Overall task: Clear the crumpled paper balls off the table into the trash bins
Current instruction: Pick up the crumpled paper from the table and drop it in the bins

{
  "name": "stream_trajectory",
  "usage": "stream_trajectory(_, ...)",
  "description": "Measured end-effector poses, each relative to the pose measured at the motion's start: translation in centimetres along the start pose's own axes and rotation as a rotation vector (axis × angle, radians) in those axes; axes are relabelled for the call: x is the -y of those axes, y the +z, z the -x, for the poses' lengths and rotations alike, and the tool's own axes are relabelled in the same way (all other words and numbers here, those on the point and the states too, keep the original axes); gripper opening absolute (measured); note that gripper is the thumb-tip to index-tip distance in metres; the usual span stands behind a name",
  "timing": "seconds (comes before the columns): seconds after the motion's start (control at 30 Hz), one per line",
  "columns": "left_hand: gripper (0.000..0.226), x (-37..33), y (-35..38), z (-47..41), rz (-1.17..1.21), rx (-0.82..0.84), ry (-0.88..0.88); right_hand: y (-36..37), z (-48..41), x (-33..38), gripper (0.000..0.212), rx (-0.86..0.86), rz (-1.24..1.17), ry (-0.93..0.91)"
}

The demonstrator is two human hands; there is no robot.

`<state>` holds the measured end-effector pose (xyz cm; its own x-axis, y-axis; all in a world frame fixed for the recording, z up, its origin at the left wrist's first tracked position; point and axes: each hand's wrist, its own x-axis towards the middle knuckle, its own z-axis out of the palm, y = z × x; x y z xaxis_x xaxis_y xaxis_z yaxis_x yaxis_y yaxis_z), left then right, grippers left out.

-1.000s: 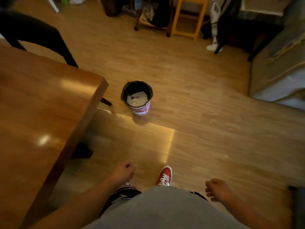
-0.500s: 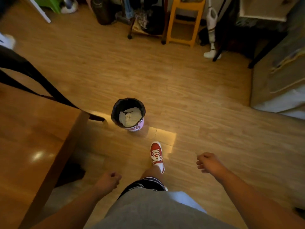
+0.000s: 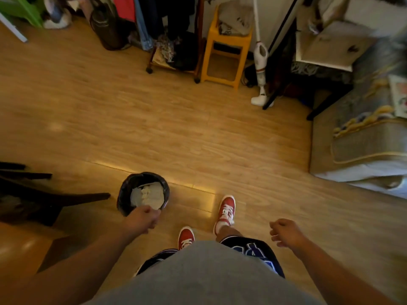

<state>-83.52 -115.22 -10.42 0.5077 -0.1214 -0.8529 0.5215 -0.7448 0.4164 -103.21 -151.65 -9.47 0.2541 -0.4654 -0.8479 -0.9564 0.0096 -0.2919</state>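
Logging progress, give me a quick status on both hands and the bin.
Left hand fisted over bin's near rim, contents unseen. Right hand loosely curled, empty. Trash bin holds crumpled paper. Nothing blocking.

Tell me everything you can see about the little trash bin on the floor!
The trash bin is small and round, standing upright on the wooden floor. A shiny black bag lines it and folds over the rim, hiding the outside from here. Inside lies white crumpled paper, filling much of the opening. It sits just beyond a dark chair leg, left of the red shoes. The left hand is closed and overlaps its near rim; whether it touches cannot be told.
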Motion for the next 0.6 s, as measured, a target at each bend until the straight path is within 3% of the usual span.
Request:
stream_trajectory(0.3, 0.032, -13.9, -0.7, -7.8, 0.125, -0.056, -0.033, -7.7, -10.7, 13.1, 0.019, 0.059, 0.142, 0.006)
stream_trajectory(0.6, 0.026, -15.8, -4.3, -8.8, 0.403, -0.2, -0.249, -6.1, -17.4, 35.7, 0.024, 0.277, 0.59, -0.281)
